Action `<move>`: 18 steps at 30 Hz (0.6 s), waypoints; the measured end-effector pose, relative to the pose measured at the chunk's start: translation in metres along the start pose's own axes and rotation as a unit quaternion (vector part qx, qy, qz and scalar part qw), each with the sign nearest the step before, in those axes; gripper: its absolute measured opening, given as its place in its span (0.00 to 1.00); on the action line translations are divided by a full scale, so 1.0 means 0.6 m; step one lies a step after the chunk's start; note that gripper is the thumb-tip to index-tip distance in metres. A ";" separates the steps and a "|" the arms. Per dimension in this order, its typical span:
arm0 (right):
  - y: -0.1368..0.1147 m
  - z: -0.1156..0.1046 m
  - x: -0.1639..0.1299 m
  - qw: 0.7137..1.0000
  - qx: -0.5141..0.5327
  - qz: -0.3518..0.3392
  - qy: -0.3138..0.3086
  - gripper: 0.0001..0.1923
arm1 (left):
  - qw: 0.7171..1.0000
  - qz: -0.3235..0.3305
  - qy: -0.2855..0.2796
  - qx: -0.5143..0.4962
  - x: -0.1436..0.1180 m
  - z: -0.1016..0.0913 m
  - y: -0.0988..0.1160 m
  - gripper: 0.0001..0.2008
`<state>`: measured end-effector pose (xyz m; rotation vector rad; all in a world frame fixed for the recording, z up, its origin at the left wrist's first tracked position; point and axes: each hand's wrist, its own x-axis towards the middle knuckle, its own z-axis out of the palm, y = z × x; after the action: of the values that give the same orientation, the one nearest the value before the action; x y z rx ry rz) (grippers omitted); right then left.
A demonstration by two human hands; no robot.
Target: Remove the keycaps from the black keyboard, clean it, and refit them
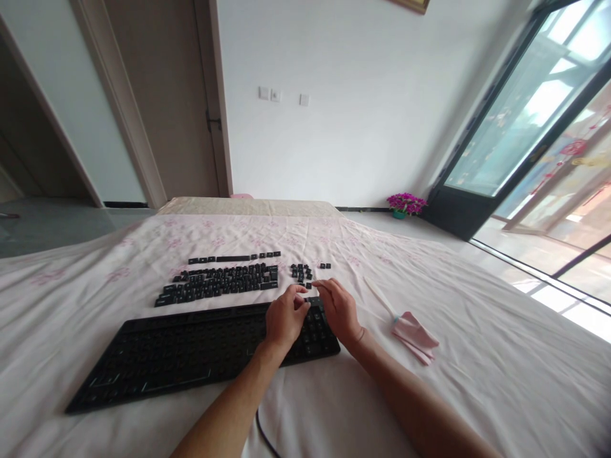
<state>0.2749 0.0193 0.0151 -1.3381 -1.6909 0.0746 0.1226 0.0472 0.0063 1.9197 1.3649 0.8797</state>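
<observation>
Keyboard [200,353] on floral bedsheet [477,356], bright room

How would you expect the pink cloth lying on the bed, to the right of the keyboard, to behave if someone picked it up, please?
The pink cloth lies folded and creased, so it would probably hang limp rather than hold its shape. It looks thin, so likely light. Lying flat on the bedsheet, it seems unlikely to roll or tip, though a push might bunch it up.
</observation>
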 end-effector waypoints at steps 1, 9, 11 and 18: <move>0.005 -0.003 0.004 0.999 -0.009 0.040 -0.003 0.13 | 1.000 0.005 0.005 -0.012 0.000 0.000 0.000 0.14; 0.029 -0.017 0.013 0.968 0.043 0.152 -0.194 0.09 | 0.999 0.027 -0.012 -0.043 -0.004 0.000 -0.002 0.19; 0.040 -0.018 0.017 0.964 0.059 0.168 -0.196 0.08 | 0.998 0.030 -0.015 -0.049 -0.003 0.001 -0.004 0.19; 0.159 -0.039 0.081 0.960 -0.073 0.259 -0.076 0.12 | 0.999 0.022 -0.003 -0.026 -0.001 0.004 -0.003 0.17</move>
<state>0.3624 0.0845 0.0047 -1.9042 -1.4466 0.3692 0.1233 0.0471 0.0036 1.9171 1.2882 0.9201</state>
